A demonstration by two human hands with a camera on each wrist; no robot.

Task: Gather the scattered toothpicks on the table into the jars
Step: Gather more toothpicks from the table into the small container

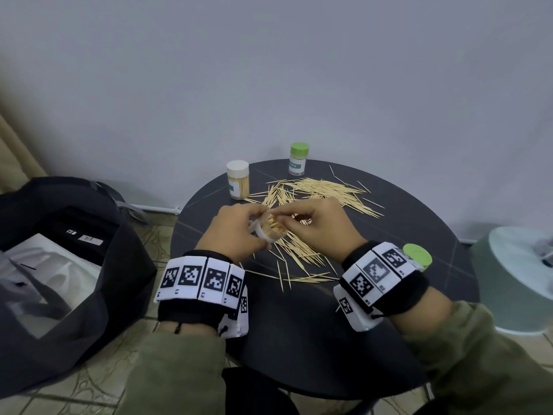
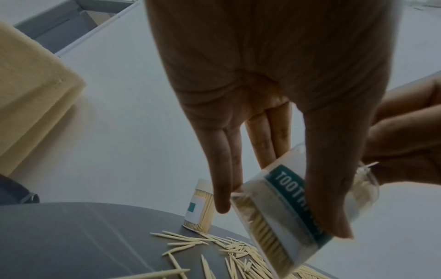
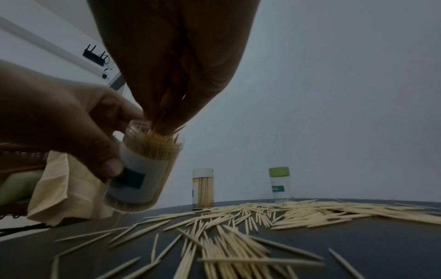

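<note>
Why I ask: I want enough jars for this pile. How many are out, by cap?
White-capped jar: 1
Green-capped jar: 1
Uncapped jar, held in the left hand: 1
Total: 3 jars. A green cap at the near right may top a fourth.

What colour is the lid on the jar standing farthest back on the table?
Light green; the jar below it is clear with a white label. The head view shows it best.

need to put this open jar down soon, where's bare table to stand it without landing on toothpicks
Bare table lies along the near edge, between the wrists and the rim, and at the left edge below the white-capped jar. The middle is crowded with scattered toothpicks, from the green-capped jar down to the hands.
</note>
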